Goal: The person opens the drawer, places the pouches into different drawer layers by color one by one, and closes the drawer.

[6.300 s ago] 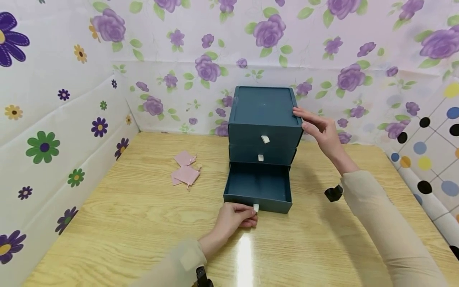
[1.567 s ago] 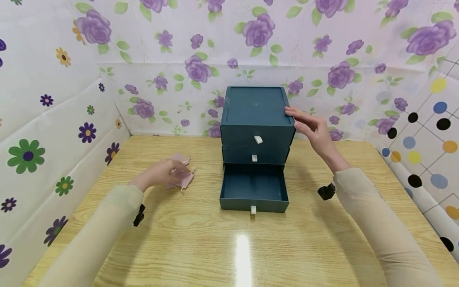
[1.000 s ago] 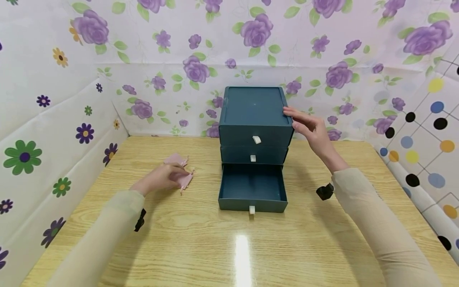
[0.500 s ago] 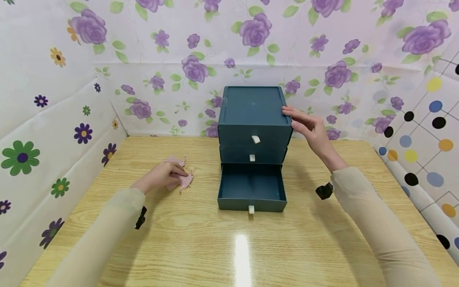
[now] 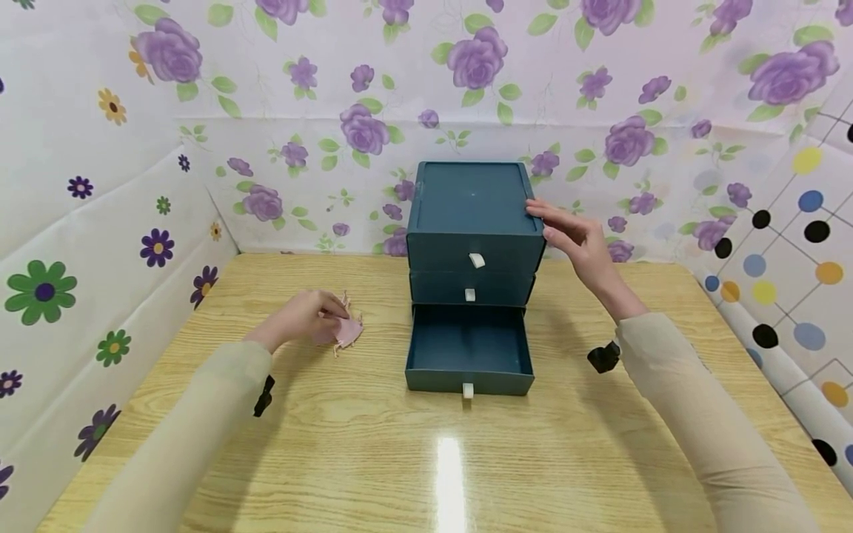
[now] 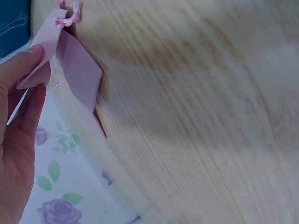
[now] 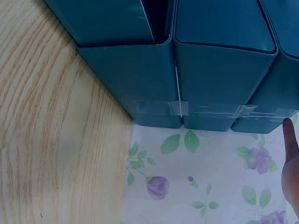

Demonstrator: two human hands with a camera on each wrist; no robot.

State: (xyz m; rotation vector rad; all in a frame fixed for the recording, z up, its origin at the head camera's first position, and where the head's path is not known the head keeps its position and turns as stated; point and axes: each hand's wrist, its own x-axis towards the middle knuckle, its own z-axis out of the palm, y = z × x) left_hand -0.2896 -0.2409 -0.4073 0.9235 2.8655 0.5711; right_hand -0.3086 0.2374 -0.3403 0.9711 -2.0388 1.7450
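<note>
My left hand [image 5: 308,317] pinches a pink drawstring pouch [image 6: 46,52] between thumb and fingers, at the left of the table. Under it another pink pouch [image 6: 80,72] shows in the left wrist view; the hand partly hides the pouches in the head view. A dark blue drawer unit [image 5: 474,198] of three tiers stands near the back wall. Its bottom drawer [image 5: 469,380] is pulled out and bare inside, while the two upper ones are closed. My right hand [image 5: 586,248] rests with extended fingers on the unit's top right edge.
The pale wooden table [image 5: 360,444] runs up to a flowered cloth wall [image 5: 293,81] at the back. More patterned cloth borders the left and right sides. A white tab [image 5: 469,390] sticks out from the bottom drawer's front.
My left hand has left the bottom drawer's tab, reached the pouches at the left, and now pinches one with its edge raised. The right hand stays on the unit.
</note>
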